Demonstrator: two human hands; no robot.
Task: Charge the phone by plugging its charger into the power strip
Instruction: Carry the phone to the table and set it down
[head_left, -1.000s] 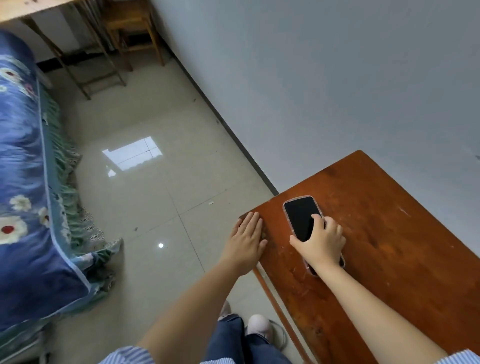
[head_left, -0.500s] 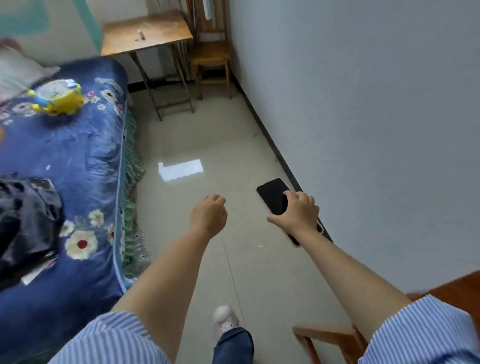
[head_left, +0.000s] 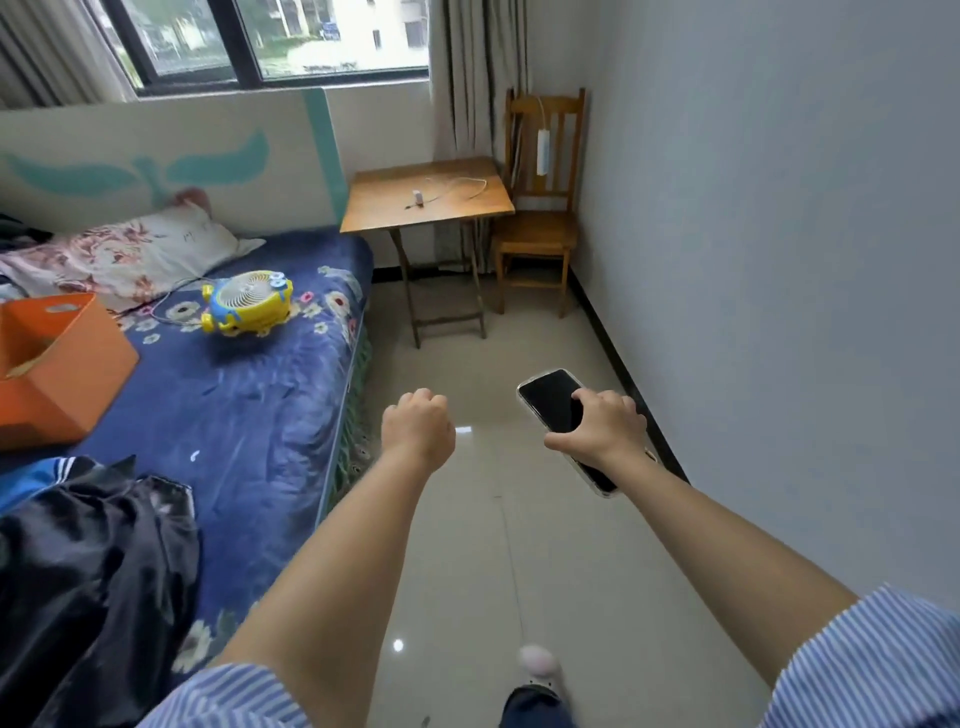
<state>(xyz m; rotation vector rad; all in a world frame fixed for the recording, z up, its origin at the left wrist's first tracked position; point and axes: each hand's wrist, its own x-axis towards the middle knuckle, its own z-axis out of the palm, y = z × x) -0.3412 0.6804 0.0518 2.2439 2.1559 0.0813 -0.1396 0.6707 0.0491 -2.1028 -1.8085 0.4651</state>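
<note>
Right hand (head_left: 602, 428) grip still clasps phone (head_left: 553, 402); left hand (head_left: 418, 428) fisted; charger (head_left: 418, 198), power strip (head_left: 543, 152) newly visible.

There is only one view, from a wide-angle camera on the person's head; it looks forward and down along both forearms. The left hand (head_left: 418, 427) and right hand (head_left: 602, 430) are near the lens at mid frame. Far beyond the hands stand the table (head_left: 384, 205) and chair (head_left: 537, 234), and the bed (head_left: 249, 415) lies left of the left hand.
</note>
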